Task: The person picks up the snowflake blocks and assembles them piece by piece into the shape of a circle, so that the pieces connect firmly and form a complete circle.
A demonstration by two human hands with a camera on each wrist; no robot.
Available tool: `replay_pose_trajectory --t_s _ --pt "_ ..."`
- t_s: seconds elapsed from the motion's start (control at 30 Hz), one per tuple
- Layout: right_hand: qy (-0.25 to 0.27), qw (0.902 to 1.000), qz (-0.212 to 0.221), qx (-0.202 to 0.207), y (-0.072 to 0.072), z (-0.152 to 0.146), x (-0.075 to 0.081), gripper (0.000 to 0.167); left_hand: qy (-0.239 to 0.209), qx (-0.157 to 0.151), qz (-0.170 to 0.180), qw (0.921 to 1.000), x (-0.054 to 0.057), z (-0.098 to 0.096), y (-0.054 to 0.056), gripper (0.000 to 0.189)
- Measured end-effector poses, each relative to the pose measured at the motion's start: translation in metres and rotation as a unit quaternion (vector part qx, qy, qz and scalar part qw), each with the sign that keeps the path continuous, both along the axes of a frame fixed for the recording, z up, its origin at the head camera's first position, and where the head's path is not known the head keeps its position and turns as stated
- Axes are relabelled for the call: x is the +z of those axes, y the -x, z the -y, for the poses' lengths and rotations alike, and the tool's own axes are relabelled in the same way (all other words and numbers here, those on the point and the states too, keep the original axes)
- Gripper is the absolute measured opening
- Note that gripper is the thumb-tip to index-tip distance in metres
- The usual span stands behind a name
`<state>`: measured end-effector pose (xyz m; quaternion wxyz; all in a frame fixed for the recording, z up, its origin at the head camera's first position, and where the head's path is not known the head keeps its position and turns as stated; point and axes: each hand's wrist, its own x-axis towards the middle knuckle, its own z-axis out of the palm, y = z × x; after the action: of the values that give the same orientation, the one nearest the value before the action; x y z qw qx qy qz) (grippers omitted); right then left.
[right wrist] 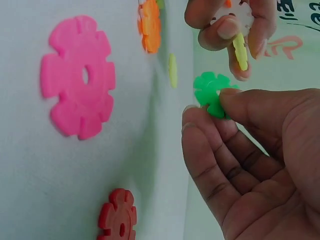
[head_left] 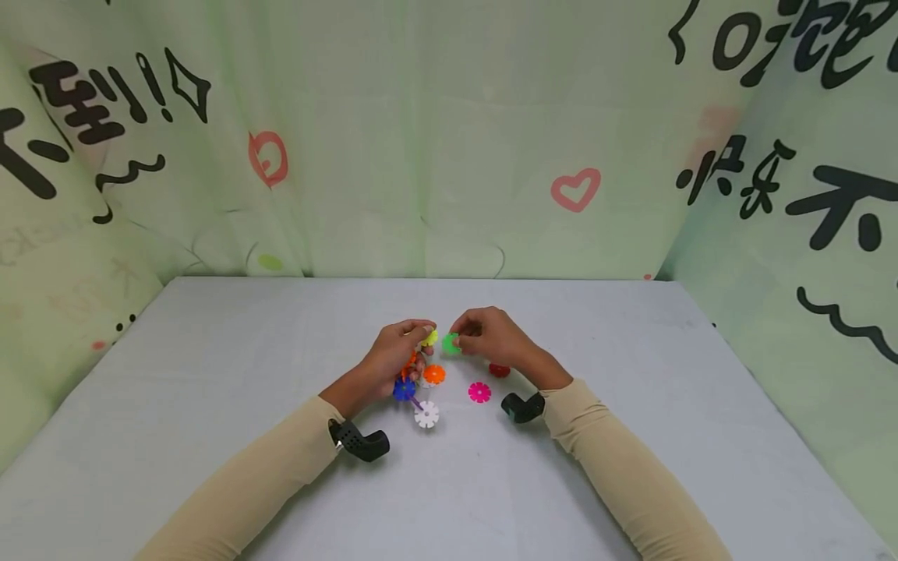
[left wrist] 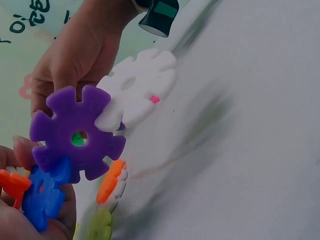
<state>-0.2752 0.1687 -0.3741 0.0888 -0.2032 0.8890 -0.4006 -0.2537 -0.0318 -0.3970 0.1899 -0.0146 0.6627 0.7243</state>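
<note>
My left hand (head_left: 394, 357) grips a joined chain of notched flower-shaped plastic discs. A yellow disc (right wrist: 240, 52) stands up at its fingertips, with a white disc (right wrist: 239, 17) behind it. Lower in the chain are an orange disc (left wrist: 15, 184), a blue disc (left wrist: 44, 195), a purple disc (left wrist: 75, 132) and a white disc (left wrist: 142, 85) at the end. Between thumb and fingers, my right hand (head_left: 494, 340) pinches a green disc (right wrist: 210, 92). Both hands are close together above the table, the green disc just right of the yellow one.
On the white table (head_left: 596, 327) lie a pink disc (head_left: 480, 392) and a red disc (head_left: 500, 372) near my right hand. An orange disc (head_left: 434, 375) lies by the left hand, a yellow-green disc (left wrist: 101, 225) near it. Printed curtains (head_left: 421, 140) enclose the table.
</note>
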Motion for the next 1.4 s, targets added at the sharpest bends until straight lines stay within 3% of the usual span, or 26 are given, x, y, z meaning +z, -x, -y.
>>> replay_pose_trajectory --t_s 0.6,0.9,1.2,1.4 --pt "0.033 0.9994 -0.005 0.008 -0.002 -0.003 0.001 0.009 0.0 -0.018 0.008 0.9998 -0.007 -0.001 0.003 0.034" --pt "0.053 0.9978 -0.028 0.027 -0.003 -0.002 -0.003 0.005 0.005 -0.028 0.013 0.9995 -0.006 -0.004 -0.001 0.029" --pt "0.072 0.9937 -0.074 0.045 -0.005 0.008 0.002 0.006 0.017 0.001 -0.007 0.9998 0.0 -0.003 -0.002 0.029" --pt "0.077 0.9924 -0.085 0.044 -0.007 0.011 0.006 0.006 0.004 0.001 -0.012 0.9999 0.004 -0.002 -0.002 0.029"
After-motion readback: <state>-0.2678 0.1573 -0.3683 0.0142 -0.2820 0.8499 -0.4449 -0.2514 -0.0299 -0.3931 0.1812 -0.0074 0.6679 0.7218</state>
